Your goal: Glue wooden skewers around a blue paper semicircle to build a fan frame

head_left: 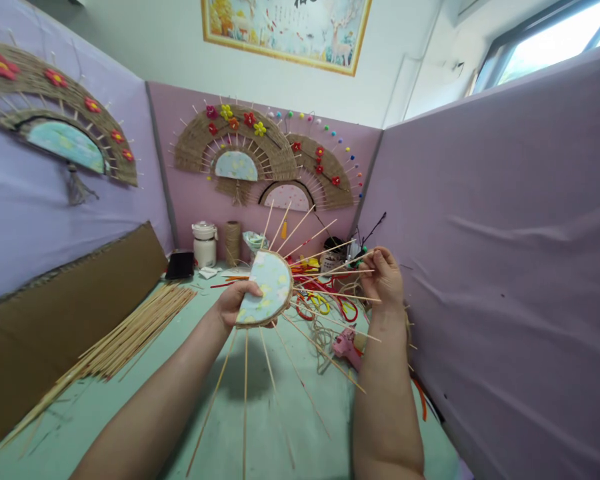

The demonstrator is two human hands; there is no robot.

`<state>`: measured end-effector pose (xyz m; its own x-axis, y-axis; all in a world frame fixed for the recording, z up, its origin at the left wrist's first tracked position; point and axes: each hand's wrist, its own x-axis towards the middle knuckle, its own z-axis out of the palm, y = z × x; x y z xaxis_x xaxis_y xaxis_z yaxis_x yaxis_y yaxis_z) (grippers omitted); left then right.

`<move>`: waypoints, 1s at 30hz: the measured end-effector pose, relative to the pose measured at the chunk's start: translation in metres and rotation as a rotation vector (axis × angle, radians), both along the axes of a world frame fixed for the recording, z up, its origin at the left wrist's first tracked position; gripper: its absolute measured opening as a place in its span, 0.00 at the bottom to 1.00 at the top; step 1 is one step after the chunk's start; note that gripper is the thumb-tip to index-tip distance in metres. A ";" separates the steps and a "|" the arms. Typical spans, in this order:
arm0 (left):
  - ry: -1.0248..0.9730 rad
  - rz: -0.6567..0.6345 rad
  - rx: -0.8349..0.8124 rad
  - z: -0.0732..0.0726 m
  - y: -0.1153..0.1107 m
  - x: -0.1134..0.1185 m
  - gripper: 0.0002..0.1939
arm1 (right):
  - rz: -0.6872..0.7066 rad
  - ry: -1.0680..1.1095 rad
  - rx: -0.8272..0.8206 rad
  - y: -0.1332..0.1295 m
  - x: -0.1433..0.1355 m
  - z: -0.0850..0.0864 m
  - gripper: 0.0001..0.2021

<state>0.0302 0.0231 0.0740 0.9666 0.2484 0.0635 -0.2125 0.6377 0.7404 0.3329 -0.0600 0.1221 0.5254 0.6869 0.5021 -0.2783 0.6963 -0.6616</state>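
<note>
My left hand (233, 303) grips a half-round fan base (271, 280) by its straight edge, thumb on top of the pale blue, floral fabric. From the curved rim, several thin wooden sticks (246, 393) spread out like rays, above the table. My right hand (387, 280) is at the right, with thumb and fingertips closed on the outer end of one thin stick (353, 261). Other stick ends pass close to that palm. The fingers of my left hand under the base are mostly hidden.
Loose sticks (140, 327) lie in a pile at left, beside a brown board (75, 327). Scissors (347, 308), a pink glue gun (347, 347) and twine lie at right. A twine spool (233, 243), a white jar (205, 245) and a black phone-like object (180, 265) stand behind. Finished fans (235, 143) hang on the partitions.
</note>
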 end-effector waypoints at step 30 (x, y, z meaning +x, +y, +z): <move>-0.096 0.112 0.012 -0.010 -0.032 0.015 0.25 | -0.132 -0.381 -0.315 0.077 -0.105 -0.055 0.08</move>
